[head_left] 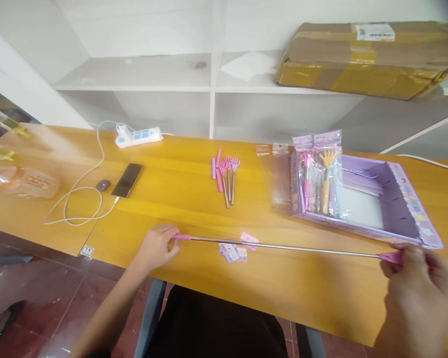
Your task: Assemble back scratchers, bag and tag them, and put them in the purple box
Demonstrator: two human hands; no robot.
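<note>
A telescopic back scratcher [291, 247], drawn out long, stretches across the table between my two hands. My left hand [157, 248] pinches its pink grip at the left end. At the right end my right hand [420, 286] is closed around the pink scratcher head, which the fingers partly cover. Small printed cards [231, 252] lie on the table under the metal rod. Behind them rest several short back scratchers [230, 181] without grips, with pink and purple hand-shaped heads. Pink and purple grip sleeves [219, 171] lie beside these.
A purple display box [392, 199] stands at the right, with bagged back scratchers [325, 184] at its left side. Clear plastic bags [280, 174] lie next to it. Leftward are a phone [127, 180], a cable, a power strip [140, 136] and a bottle [26, 183]. A carton [369, 59] occupies the shelf.
</note>
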